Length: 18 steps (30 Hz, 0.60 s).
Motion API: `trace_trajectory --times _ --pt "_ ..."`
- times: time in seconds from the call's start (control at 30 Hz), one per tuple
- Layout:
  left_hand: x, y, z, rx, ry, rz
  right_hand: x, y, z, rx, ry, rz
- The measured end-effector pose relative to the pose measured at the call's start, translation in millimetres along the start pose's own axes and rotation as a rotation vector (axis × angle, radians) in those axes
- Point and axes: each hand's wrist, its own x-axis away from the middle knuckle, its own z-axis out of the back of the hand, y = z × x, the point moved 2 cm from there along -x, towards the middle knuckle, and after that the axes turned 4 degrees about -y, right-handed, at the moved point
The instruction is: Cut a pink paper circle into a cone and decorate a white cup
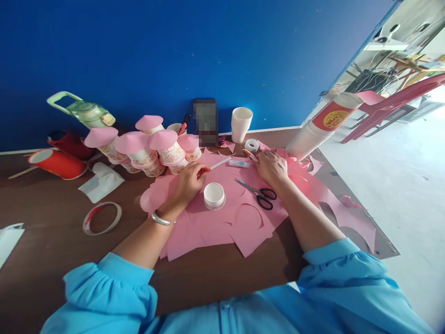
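- the left hand (189, 182) rests on the sheets of pink craft paper (222, 222), its fingers closed around a slim white pen with a red end (216, 165); the pen lies slanted, its far end pointing toward the wall.
- the right hand (271, 167) lies palm down on the pink paper farther right, fingers curled over something at its far edge; whether it actually grips anything cannot be told from here.
- between the two hands sits a small white paper cup turned upside down (214, 195), standing on the pink paper, with black-handled scissors (259, 192) lying open just beside it on the right.
- circles appear already cut from the paper, which suggests the step in hand is marking or tracing on the sheet with the pen.
- the next move seems to call for steadying the paper with the right hand and keeping the pen tip on a bare part of the sheet.
- behind the left hand stand printed paper cups topped with pink paper cones (139, 148); a small white glue tube (239, 163) and a roll of white tape (252, 145) lie near the right hand.
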Motion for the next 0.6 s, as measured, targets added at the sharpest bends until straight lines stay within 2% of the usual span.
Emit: trace_trajectory --times 0.17,0.33,0.43,0.6 --pt "0 2 0.2 -0.020 -0.008 -0.013 -1 -1 1 -0.077 0.084 -0.002" --pt "-1 9 1.5 -0.003 0.138 -0.056 -1 0 2 -0.302 0.225 0.068" --pt "-1 13 2.3 0.019 0.182 -0.094 -1 -1 -1 -0.359 0.231 0.158" --pt "-1 16 2.5 0.086 0.151 -0.095 0 -3 -4 -0.376 0.230 0.207"
